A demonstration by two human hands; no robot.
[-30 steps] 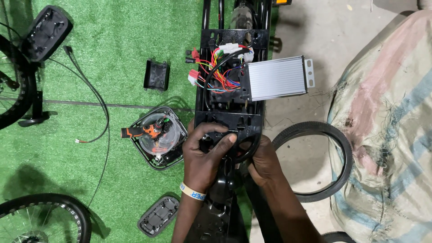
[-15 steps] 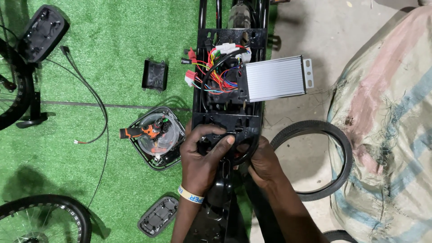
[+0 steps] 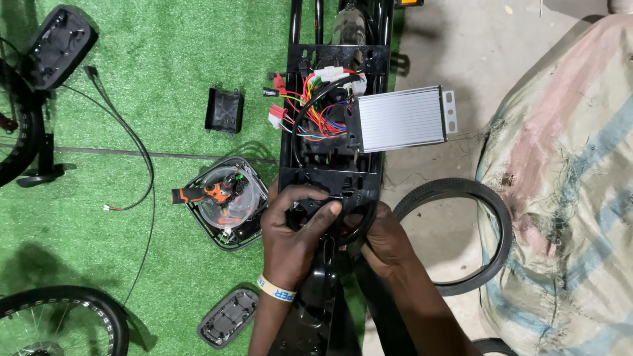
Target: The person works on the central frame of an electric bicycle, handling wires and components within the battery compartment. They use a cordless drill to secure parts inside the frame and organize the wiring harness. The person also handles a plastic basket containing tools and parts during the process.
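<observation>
Both hands are on the one black frame housing (image 3: 330, 178): my left hand (image 3: 293, 240) has its fingers clenched around the lower edge, and the right hand (image 3: 382, 240) grips that edge just beside it (its fingertips are hidden, so I can't tell how tight). Past the fingertips sits one silver ribbed controller box (image 3: 400, 118) with a wire bundle (image 3: 316, 112). Left of my fingers: one clear bowl of tools (image 3: 224, 201), plus two loose black covers (image 3: 224, 110) (image 3: 229, 318).

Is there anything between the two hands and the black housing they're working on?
Nothing visible. The left hand already lies on the lower end of the black housing, fingers curled over it, and the right hand grips its lower right edge. The coloured wires and the silver finned box sit further up, away from both hands.
</observation>
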